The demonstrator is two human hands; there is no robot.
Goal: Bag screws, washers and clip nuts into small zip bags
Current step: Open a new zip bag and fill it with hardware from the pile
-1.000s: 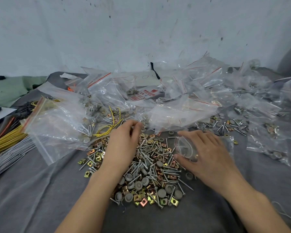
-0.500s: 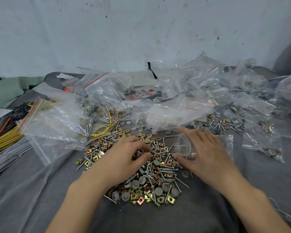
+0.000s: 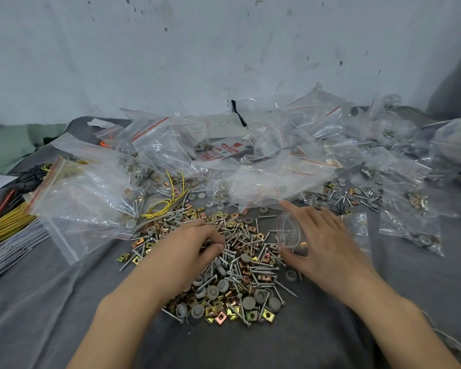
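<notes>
Currently my left hand has its fingers curled down into the loose pile on the grey cloth between my two hands. It closes on screws, though the number held is hidden. My right hand holds the small zip bag between thumb and spread fingers, with its mouth propped open toward the left hand.

Handling notes:
- Screws: judged light, stiff, sharp-tipped and tangled. Take them by the shank, a few at once.
- Washers: grey, domed and probably rubbery, so they should not slip. Pinch them at the rim.
- Clip nuts: thin folded metal, likely springy with hard edges. Grip them across the flat faces.
- Small zip bag: thin, limp film that will collapse if released. Hold it at the seal lip.

Containers:
- What lies inside the small zip bag is unclear through the creased plastic.
- Beyond the left hand, a large clear bag shows washers and screws at its far corner, beside yellow wire.
- Outboard of the right hand lie filled bags, each showing washers and clip nuts.
</notes>
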